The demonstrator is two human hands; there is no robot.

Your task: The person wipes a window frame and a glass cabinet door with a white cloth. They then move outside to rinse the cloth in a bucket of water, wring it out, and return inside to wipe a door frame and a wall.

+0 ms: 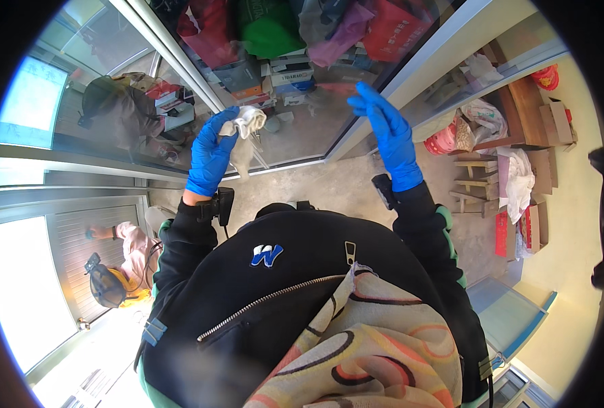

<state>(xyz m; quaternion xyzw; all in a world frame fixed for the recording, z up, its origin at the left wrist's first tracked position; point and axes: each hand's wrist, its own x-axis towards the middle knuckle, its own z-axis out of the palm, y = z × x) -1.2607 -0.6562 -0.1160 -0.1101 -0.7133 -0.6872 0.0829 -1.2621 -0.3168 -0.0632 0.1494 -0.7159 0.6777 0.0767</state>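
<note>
My left hand [211, 153], in a blue disposable glove, grips a bunched off-white cloth [246, 122] between thumb and fingers, raised before a framed glass panel [302, 135]. Part of the cloth seems to hang below, or it may be its reflection. My right hand [389, 135], gloved the same way, is raised near the white metal frame [409, 71] to the right. Its fingers are extended and slightly spread, with nothing held. I cannot tell whether its fingertips touch the glass.
Behind the glass are shoe boxes [291, 76] and coloured bags [268, 30]. Wooden stools [475, 186], cardboard boxes [539, 224] and a wooden cabinet [528, 112] stand at right. At left, another person in a cap and pink sleeve [136, 245] reaches to a door panel [95, 255].
</note>
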